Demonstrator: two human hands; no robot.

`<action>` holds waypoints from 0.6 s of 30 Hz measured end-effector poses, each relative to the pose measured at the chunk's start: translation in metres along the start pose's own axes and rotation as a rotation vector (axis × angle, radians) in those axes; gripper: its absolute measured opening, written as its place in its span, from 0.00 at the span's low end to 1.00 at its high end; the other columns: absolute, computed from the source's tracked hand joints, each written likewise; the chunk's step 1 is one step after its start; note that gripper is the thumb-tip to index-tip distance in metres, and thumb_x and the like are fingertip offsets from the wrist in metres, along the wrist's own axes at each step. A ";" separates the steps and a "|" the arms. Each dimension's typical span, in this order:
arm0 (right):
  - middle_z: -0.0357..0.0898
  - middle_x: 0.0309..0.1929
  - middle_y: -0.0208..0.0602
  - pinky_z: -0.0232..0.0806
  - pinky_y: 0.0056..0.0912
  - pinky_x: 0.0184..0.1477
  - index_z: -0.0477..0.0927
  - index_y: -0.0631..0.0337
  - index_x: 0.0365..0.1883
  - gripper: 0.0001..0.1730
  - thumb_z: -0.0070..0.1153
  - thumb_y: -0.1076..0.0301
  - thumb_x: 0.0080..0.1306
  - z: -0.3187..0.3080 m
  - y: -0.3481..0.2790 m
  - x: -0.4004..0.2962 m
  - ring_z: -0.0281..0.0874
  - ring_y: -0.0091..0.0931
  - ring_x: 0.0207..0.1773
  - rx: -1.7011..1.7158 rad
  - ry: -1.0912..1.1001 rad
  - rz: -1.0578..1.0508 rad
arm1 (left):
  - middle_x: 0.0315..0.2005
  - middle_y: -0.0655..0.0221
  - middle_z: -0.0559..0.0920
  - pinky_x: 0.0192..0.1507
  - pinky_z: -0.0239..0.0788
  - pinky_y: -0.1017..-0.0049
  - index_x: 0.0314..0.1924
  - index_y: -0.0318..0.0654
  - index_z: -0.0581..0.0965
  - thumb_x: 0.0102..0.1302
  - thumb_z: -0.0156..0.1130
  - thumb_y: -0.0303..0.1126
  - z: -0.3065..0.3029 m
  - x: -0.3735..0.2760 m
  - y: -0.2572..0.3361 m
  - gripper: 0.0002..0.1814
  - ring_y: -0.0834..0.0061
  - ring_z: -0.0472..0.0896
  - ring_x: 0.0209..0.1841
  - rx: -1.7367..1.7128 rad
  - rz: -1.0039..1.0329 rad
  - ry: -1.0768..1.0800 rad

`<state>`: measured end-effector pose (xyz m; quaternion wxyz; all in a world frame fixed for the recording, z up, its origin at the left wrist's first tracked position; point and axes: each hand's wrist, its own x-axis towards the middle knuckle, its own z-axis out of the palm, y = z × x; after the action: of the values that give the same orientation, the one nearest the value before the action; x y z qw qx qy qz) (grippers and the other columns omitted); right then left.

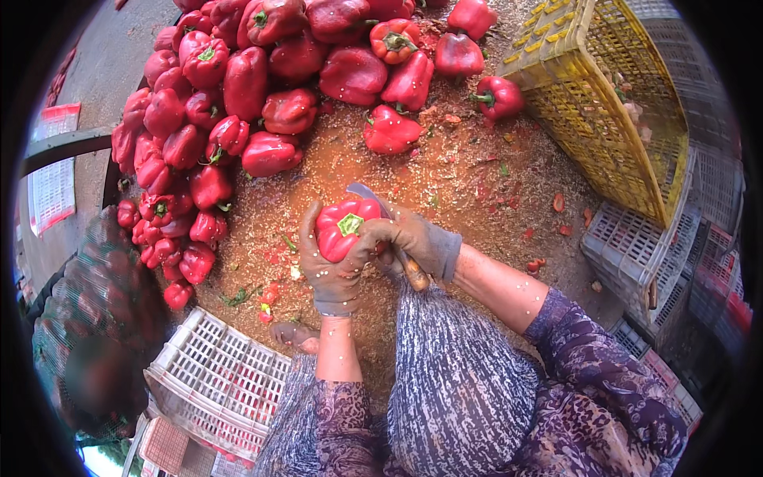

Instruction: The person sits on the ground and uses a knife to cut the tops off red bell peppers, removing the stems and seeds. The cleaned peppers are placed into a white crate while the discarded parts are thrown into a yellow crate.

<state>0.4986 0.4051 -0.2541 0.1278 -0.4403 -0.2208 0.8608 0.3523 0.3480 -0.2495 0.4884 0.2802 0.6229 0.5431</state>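
A red bell pepper [334, 232] with a trimmed green stem faces up between my two gloved hands. My left hand [334, 274] cups it from the left and below, fingers wrapped along its side. My right hand [411, 235] grips a knife [415, 271] whose wooden handle sticks out below the palm. The curved blade shows beyond the pepper's far edge; the rest of it is hidden behind the fingers. My right thumb lies against the pepper's right side. Both gloves are brown and soiled.
A large heap of red bell peppers [244, 83] lies ahead and left. Seeds and scraps cover the floor [477, 173]. A yellow crate [602, 119] leans at right above stacked white crates [626, 250]. Near my left knee stands a white crate [220, 369], beside a filled mesh sack [89, 298].
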 end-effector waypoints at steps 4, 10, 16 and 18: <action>0.76 0.26 0.26 0.61 0.19 0.18 0.71 0.56 0.59 0.32 0.64 0.51 0.62 0.005 0.004 -0.008 0.68 0.15 0.18 -0.030 0.125 0.057 | 0.51 0.66 0.78 0.54 0.73 0.74 0.63 0.31 0.71 0.58 0.77 0.39 0.003 0.002 -0.002 0.37 0.76 0.78 0.50 0.000 -0.092 0.076; 0.75 0.21 0.26 0.58 0.20 0.12 0.75 0.59 0.51 0.26 0.65 0.54 0.59 -0.015 -0.005 -0.022 0.66 0.15 0.13 -0.187 -0.001 0.200 | 0.43 0.64 0.83 0.48 0.76 0.74 0.57 0.27 0.76 0.62 0.74 0.40 -0.017 0.008 -0.001 0.30 0.77 0.81 0.45 -0.004 -0.306 -0.051; 0.74 0.19 0.30 0.61 0.23 0.14 0.81 0.63 0.46 0.25 0.61 0.50 0.63 -0.086 -0.023 0.002 0.69 0.17 0.14 -0.582 -0.163 0.371 | 0.52 0.58 0.82 0.53 0.78 0.70 0.58 0.27 0.75 0.73 0.54 0.56 -0.012 -0.010 -0.012 0.34 0.68 0.84 0.50 -0.612 -0.612 -0.137; 0.83 0.29 0.32 0.74 0.25 0.34 0.81 0.67 0.48 0.27 0.63 0.49 0.64 -0.066 -0.038 0.004 0.80 0.18 0.30 -0.775 0.198 -0.292 | 0.53 0.60 0.82 0.56 0.76 0.68 0.59 0.28 0.74 0.74 0.51 0.57 -0.010 -0.013 -0.014 0.34 0.68 0.83 0.52 -0.583 -0.523 -0.084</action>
<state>0.5508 0.4579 -0.2724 0.0939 -0.5007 -0.5746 0.6406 0.3504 0.3287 -0.2594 0.6946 -0.0165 0.4725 0.5423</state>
